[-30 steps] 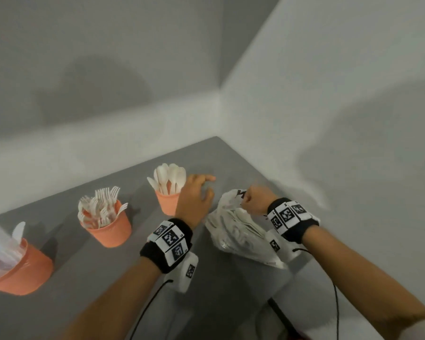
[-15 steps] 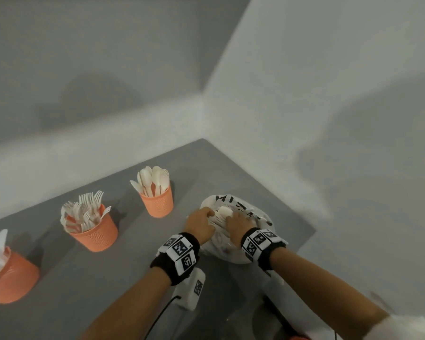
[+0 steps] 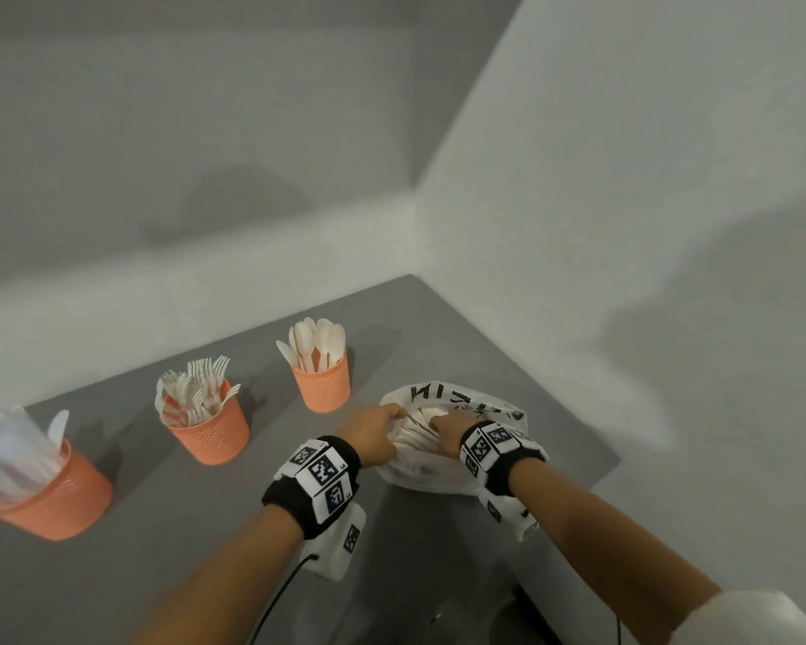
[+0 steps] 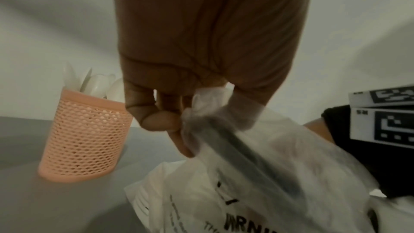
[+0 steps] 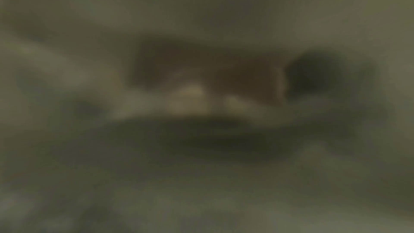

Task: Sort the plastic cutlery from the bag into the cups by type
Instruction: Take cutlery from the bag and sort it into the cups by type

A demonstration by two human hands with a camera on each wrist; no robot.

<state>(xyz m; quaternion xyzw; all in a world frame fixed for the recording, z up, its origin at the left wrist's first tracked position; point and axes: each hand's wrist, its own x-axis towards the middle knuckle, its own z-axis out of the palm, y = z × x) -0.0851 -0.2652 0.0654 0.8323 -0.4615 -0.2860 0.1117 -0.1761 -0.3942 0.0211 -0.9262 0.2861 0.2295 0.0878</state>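
Both forearms bare. Left wrist: black wristband point(image 3: 312, 486) carrying white blocks printed with black square fiducial markers on top; white camera housing point(image 3: 340, 542) hangs under it with one more marker, thin black cable point(image 3: 280, 593) trailing toward the near edge. Right wrist: same black wristband point(image 3: 503, 463) with white marker blocks, white housing point(image 3: 508, 507) below with a small marker. White sleeve point(image 3: 745, 616) at the near right corner.

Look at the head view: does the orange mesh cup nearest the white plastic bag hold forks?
No, the orange mesh cup nearest the white plastic bag holds white plastic spoons, rounded bowls pointing up.
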